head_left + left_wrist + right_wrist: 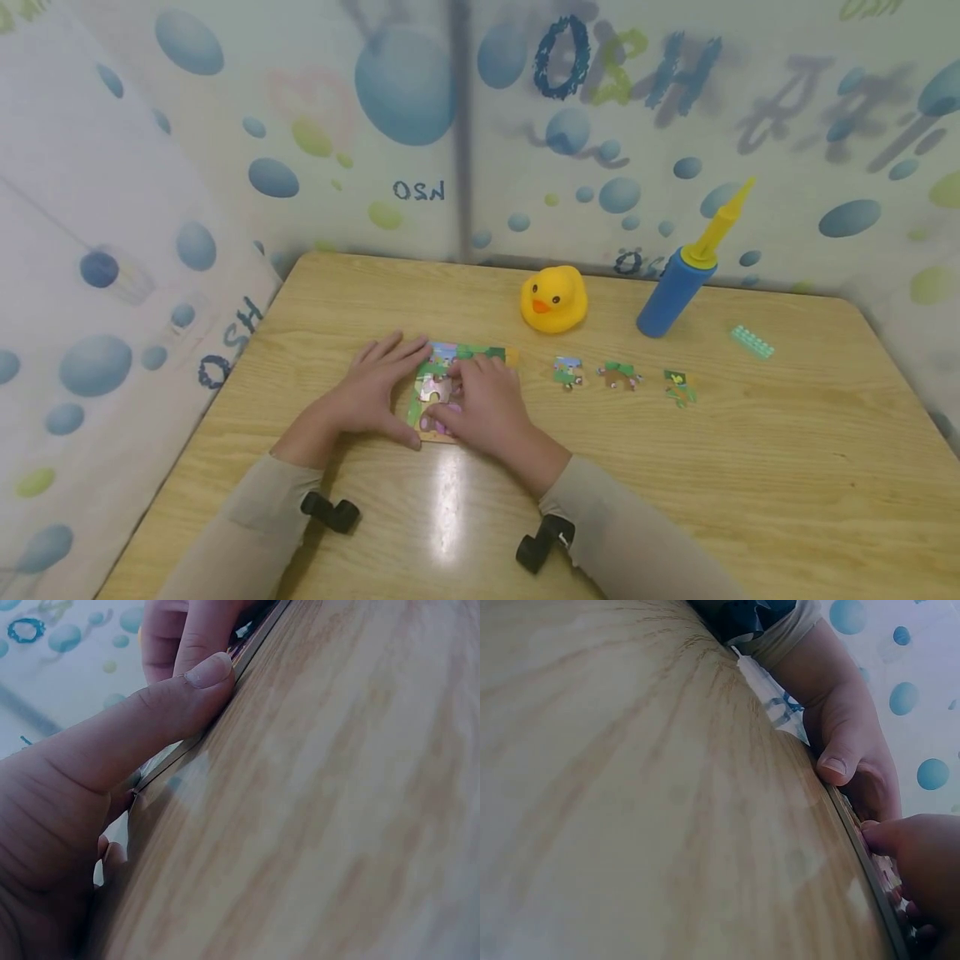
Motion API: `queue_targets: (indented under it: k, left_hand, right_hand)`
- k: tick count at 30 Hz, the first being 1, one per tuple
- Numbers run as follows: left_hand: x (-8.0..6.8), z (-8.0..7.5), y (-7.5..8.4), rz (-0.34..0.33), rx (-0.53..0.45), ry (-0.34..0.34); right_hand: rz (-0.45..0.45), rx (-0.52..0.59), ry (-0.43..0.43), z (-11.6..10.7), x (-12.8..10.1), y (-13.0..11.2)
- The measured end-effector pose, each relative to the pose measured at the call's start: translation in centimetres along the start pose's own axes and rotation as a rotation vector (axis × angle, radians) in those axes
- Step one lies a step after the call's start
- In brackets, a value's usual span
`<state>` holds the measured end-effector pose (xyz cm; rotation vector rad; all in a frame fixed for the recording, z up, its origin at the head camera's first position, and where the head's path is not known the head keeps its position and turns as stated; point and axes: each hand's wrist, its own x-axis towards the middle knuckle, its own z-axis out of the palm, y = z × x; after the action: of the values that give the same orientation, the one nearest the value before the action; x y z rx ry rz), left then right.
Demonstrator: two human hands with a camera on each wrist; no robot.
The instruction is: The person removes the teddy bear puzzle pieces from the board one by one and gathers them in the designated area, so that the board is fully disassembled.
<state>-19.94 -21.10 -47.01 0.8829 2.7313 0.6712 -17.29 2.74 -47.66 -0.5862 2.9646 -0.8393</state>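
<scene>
Colourful cardboard jigsaw tray (438,367) lies steadied by the flat left hand (371,387) while right hand (483,400) fingertips press a piece home — next, probably, fetching a loose piece (567,372).

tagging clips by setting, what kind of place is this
Probably a children's play corner: a wooden table boxed in by bubble-print walls, with a jigsaw puzzle under both hands and a rubber duck.

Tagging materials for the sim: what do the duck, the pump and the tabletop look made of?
Yellow toy duck: likely soft rubber or vinyl, smooth rounded body with a faint sheen. Blue cylindrical hand pump with yellow nozzle: apparently hard matte plastic, uniform moulded colour. Light wooden table: wood-grain surface, perhaps laminate; it shows a glossy glare patch.
</scene>
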Motion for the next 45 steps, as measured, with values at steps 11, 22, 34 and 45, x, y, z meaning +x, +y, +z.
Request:
queue_targets:
  k: [11, 22, 34, 45]
  left_hand:
    - [-0.1, 0.1, -0.1, 0.0, 0.0, -0.001]
    - [0.0, 0.0, -0.1, 0.005, -0.009, 0.009]
    - [-0.1, 0.0, -0.1, 0.007, -0.015, 0.01]
    - [-0.1, 0.1, -0.1, 0.008, -0.016, 0.014]
  right_hand:
    - [-0.014, 0.039, 0.035, 0.3, -0.1, 0.3]
    - [-0.119, 0.149, 0.15, 0.4, -0.2, 0.6]
    - [-0.244, 0.313, 0.23, 0.4, 0.0, 1.1]
    - [-0.228, 0.249, 0.217, 0.2, 0.0, 1.0]
